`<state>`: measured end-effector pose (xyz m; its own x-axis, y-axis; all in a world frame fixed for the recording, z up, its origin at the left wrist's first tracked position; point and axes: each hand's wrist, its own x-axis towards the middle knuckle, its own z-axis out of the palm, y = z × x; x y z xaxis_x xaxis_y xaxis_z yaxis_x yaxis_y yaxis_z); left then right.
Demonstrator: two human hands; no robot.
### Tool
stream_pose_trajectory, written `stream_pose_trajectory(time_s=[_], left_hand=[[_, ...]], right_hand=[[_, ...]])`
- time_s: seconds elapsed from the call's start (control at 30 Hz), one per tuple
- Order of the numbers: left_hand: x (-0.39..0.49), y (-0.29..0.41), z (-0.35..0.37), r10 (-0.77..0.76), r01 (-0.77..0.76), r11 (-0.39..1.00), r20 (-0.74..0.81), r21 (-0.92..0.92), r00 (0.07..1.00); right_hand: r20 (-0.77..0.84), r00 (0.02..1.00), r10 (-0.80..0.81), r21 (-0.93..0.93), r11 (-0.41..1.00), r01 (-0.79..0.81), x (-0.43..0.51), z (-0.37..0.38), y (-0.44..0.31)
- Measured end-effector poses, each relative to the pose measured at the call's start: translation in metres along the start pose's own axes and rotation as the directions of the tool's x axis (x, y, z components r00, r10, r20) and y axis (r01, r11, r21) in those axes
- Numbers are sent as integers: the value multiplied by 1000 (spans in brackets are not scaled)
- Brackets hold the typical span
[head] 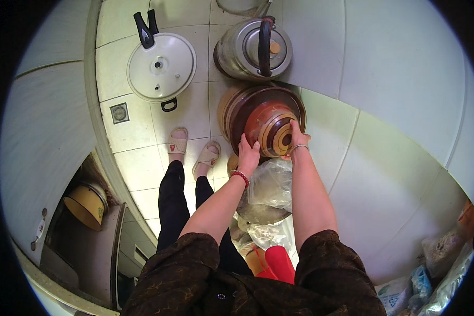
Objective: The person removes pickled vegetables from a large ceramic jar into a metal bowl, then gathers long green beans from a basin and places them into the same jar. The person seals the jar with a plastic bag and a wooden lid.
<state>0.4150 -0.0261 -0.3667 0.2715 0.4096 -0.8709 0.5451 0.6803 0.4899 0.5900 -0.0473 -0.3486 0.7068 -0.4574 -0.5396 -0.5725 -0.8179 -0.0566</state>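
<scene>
A brown and tan glazed ceramic lid, domed with ringed bands, sits on top of a large glazed earthenware jar by the wall. On the lid's near left side lies my left hand, a red bead bracelet at its wrist. My right hand, with a metal bangle, grips the right side of the lid near its knob; some of its fingers are hidden beneath. Just below the jar, clear plastic bags rest over a round vessel.
A metal kettle with a black handle stands beyond the jar. A pressure cooker is on the tiled floor at the upper left. Red material lies near my body. An open cupboard at left holds a yellow enamel pot. Plastic bags lie at lower right.
</scene>
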Motion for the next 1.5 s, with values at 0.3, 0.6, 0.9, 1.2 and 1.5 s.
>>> stream_pose_trajectory(time_s=[0.3,0.6,0.9,1.2,1.5], left_hand=[[-15,12,6,41,-41,999,14,-11,999],[-45,-14,-9,229,-229,973,-52,5,972],[-69,-72,-51,251,-244,960,-32,139,968],[-77,-95,-63,267,-301,907,150,295,952],[-89,-91,-47,122,-225,819,224,528,967]], right_hand=[[-8,994,113,67,991,-112,-18,3,-6],[-51,995,90,-17,996,-91,-36,4,-7],[5,1000,24,36,999,-25,-38,6,2],[55,846,-531,-245,814,527,0,-52,74],[370,640,-673,-596,357,719,-45,-130,129]])
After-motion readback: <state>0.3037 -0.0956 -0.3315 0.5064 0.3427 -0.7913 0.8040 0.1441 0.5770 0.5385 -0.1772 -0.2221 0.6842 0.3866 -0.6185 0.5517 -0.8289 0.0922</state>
